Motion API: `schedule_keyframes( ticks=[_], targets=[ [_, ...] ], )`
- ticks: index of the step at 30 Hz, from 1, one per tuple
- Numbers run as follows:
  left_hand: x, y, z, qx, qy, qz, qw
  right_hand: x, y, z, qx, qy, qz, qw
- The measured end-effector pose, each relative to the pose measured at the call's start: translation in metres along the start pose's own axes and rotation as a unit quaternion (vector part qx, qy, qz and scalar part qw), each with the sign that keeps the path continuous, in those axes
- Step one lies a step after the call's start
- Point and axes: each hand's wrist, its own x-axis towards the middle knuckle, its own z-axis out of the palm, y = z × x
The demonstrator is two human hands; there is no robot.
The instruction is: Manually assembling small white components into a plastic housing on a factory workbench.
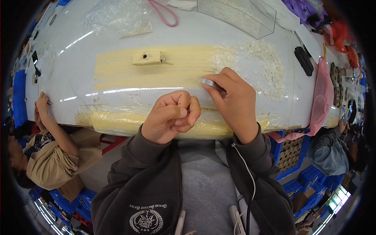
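Observation:
My right hand (237, 103) pinches a short silver metal tool (213, 84) between thumb and fingers. It looks like tweezers, but most of it is hidden in the grip; its tip points left over the yellow tape strips (184, 55) on the table. Beside it, my left hand (166, 117) is held closed near the table's front edge, fingers curled in, and whatever they may hold is hidden. Beyond the hands, a small block wrapped in yellow tape (147, 58), with a dark hole, rests on the strips. Many small white pieces (270, 64) lie scattered to the right.
A clear open box (239, 17) with pale pieces stands at the far side, near a pink cord loop (168, 21) and clear plastic wrap (111, 19). On the right are a black object (303, 61) and pink mesh (323, 94). Other people sit left (58, 152) and right (331, 152).

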Motion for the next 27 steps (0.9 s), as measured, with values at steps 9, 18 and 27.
schedule_keyframes(
  ticks=[9,18,27],
  targets=[
    [-0.002,0.002,0.001,0.016,0.021,0.004,1.000,0.014,0.000,-0.002,-0.146,-0.039,-0.063,0.986],
    [-0.002,0.003,0.002,0.068,0.044,-0.008,0.997,0.047,-0.010,-0.011,-0.207,-0.177,-0.042,0.961],
    [0.000,-0.003,0.009,0.132,0.077,-0.003,0.988,0.044,-0.005,-0.020,-0.106,-0.188,-0.040,0.976]
  ],
)
